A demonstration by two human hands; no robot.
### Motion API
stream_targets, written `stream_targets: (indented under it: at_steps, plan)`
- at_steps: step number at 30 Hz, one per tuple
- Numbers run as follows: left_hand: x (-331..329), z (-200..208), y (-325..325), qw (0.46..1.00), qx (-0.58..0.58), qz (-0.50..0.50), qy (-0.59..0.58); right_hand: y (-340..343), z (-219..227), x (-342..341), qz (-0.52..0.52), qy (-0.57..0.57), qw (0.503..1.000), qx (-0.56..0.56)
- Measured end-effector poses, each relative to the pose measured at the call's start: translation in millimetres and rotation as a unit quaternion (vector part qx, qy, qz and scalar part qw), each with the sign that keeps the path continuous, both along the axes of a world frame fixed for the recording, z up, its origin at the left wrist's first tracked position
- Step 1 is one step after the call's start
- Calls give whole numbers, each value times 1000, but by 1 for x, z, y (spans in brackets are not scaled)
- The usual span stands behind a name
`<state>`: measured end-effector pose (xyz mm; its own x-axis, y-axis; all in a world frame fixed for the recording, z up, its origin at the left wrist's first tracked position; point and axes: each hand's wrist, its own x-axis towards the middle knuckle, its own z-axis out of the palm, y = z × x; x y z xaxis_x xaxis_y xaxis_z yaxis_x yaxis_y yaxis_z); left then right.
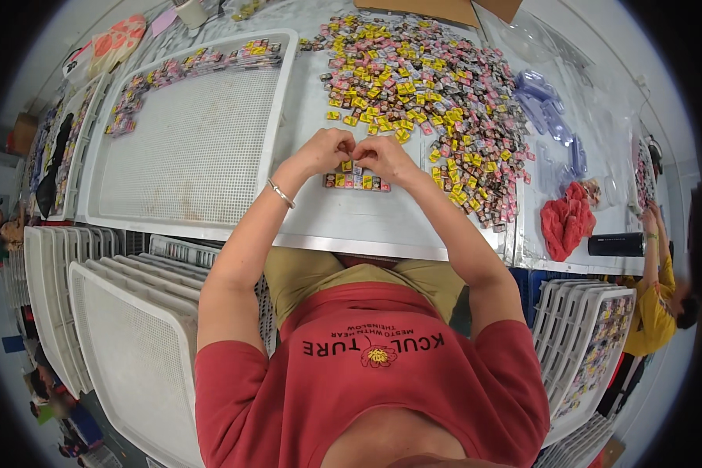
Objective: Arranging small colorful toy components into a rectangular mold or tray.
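Note:
My left hand (326, 150) and my right hand (385, 159) meet over the pale worktop, fingertips pinched together and almost touching. What they pinch is hidden by the fingers. Just below them lies a short, straight row of small colourful wrapped blocks (356, 182), pink, yellow and dark. A yellow block (346, 166) and a pale one sit between that row and my fingers. Beyond my hands spreads a large loose heap of the same small blocks (413, 74), reaching down along the right side of my right forearm.
A white mesh tray (203, 140) stands at left, with blocks lined along its far and left edges. Clear plastic containers (544, 109), a red cloth (567, 222) and a black cylinder (616, 245) lie at right. Stacked trays (132, 335) flank me; another person (654, 296) works at far right.

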<state>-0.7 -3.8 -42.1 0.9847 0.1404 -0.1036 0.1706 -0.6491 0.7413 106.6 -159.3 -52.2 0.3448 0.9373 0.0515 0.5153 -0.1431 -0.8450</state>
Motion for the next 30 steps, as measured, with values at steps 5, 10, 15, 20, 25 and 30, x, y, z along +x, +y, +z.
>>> stream_targets:
  at_steps: [5, 10, 15, 20, 25, 30]
  plan:
    - [-1, -2, -2, 998, -52, -5, -43, -4, -22, -11, -57, -204, 974, 82]
    - [-8, -1, -7, 999, -49, 1, -21, -14, -16, -17, -59, -153, 982, 95]
    - [-12, -3, -17, 997, 32, -5, -63, -15, 7, 48, -223, -108, 961, 121]
    - [-16, -5, -25, 977, 168, -15, -129, 7, -1, 76, -142, -288, 946, -46]
    - [-30, 5, -10, 980, 73, 85, -163, 10, -11, 83, -139, -342, 927, -65]
    - [-49, 20, 11, 949, -114, 211, -207, 0, 2, 76, -172, -275, 946, 12]
